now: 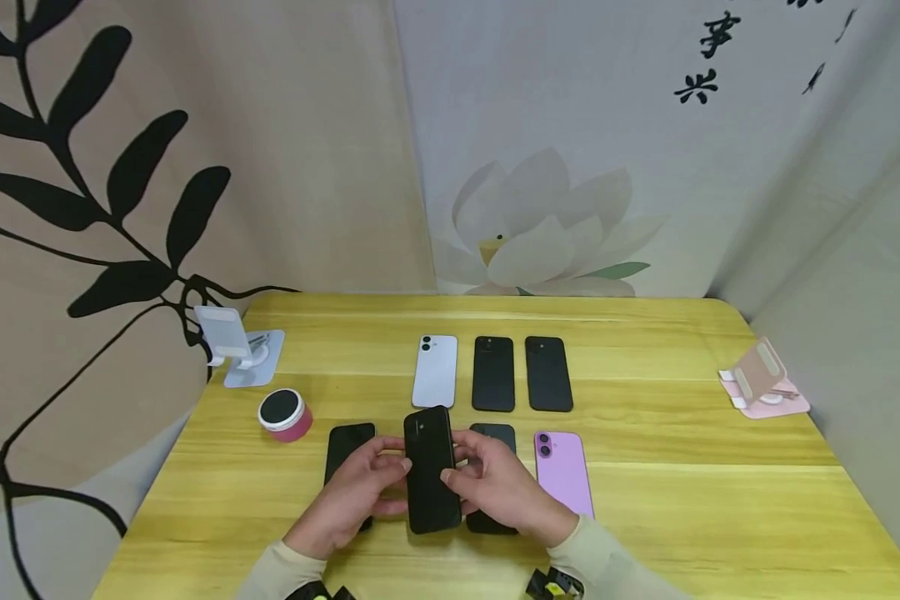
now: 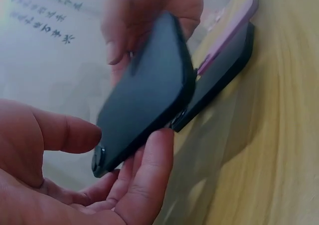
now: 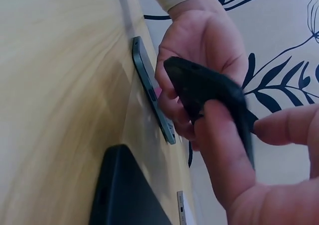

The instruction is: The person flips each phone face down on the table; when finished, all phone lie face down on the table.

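A black smartphone (image 1: 431, 479) is held between both hands, raised above the wooden table, its camera end toward the back. My left hand (image 1: 356, 493) grips its left edge, thumb and fingers on either side of it in the left wrist view. Along the other edge, my right hand (image 1: 504, 492) pinches the phone; the right wrist view shows a finger across one face. Under the left hand lies a dark phone (image 1: 348, 442), partly covered. A second dark phone (image 1: 495, 432) is partly hidden beneath the right hand, with a lilac phone (image 1: 564, 471) to its right.
Behind the hands, a white phone (image 1: 435, 371) and two black phones (image 1: 493, 373) lie in a row. At left stand a white folding phone stand (image 1: 243, 350) and a pink round jar (image 1: 286, 415). A pink folding stand (image 1: 765, 383) sits near the table's right edge.
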Available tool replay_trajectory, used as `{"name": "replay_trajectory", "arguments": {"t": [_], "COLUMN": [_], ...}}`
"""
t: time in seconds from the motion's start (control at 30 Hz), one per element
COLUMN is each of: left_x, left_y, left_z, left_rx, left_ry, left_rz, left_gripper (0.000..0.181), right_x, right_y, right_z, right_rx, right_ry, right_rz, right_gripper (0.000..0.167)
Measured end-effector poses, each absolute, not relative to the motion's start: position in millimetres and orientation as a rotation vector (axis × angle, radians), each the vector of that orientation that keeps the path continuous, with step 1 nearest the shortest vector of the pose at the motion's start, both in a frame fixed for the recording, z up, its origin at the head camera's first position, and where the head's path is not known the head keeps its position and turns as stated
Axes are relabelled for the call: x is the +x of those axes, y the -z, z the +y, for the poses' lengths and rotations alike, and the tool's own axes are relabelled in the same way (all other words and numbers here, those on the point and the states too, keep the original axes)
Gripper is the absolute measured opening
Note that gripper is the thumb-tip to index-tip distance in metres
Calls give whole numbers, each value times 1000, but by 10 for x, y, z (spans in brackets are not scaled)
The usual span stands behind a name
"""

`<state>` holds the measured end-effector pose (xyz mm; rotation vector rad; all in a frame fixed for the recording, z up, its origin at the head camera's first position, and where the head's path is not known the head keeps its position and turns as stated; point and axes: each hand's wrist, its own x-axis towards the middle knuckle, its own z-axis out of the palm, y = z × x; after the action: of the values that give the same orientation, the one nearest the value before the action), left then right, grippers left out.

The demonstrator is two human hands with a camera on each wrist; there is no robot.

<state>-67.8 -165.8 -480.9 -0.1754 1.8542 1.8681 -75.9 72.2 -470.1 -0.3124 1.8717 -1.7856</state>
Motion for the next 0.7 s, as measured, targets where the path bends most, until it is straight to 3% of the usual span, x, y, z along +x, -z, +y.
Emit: {"name": "replay_trajectory", "arguments": {"t": [0.7], "left_x": [-669], "left_y": [4673], "left_z": [-1700], "left_rx": [-202], "left_ry": [-1701], "left_rz": [2089], "left_gripper": [56], "right_x": [-789], "right_y": [4874], "right_z": [730], "right_rx": [-254], "right_ry": [1736], "right_rz": [1838], "right_gripper": [71]}}
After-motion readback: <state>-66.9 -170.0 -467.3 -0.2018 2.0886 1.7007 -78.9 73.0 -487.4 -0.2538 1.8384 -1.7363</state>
